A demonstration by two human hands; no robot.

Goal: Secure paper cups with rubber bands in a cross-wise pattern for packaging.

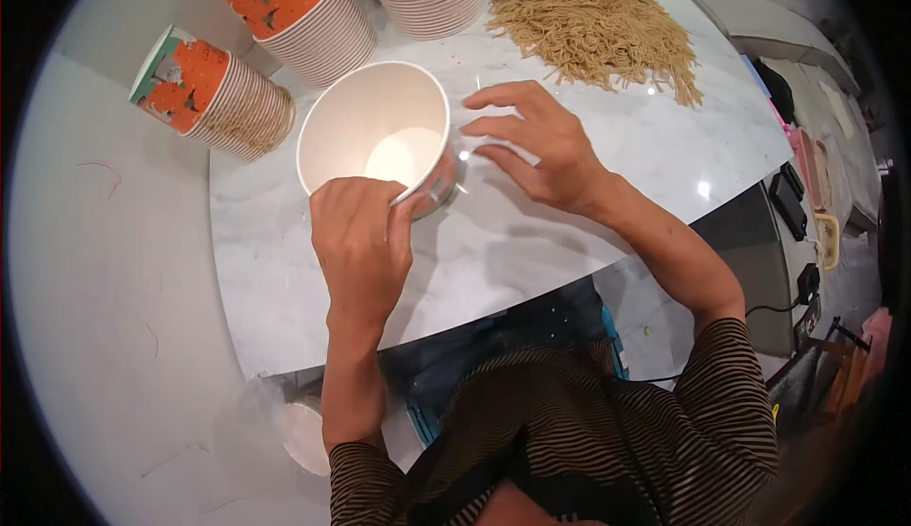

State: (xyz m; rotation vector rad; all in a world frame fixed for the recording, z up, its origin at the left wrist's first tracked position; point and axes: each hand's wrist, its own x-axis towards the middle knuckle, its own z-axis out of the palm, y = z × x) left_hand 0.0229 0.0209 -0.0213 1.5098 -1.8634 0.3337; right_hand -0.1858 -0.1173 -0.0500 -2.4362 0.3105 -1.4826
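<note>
A large paper tub [327, 123], white inside, tilts with its mouth toward me above the marble table. My left hand [359, 232] is closed on its near rim, the thumb inside and the fingers outside, or the reverse; I cannot tell which. To the right of the tub is my right hand [536, 142], its fingers spread and curved toward the tub's side, with nothing seen in them. Small bright glints show between that hand and the tub; what makes them is unclear. Farther right lies a loose heap of tan noodles [603, 37].
Nested orange-and-green paper tubs stand behind, in a left stack [213, 94], a middle stack [308, 28] and a right stack [427, 0]. The white table [569, 251] has a wall at its left. A white round container [306, 431] sits below the table's left corner.
</note>
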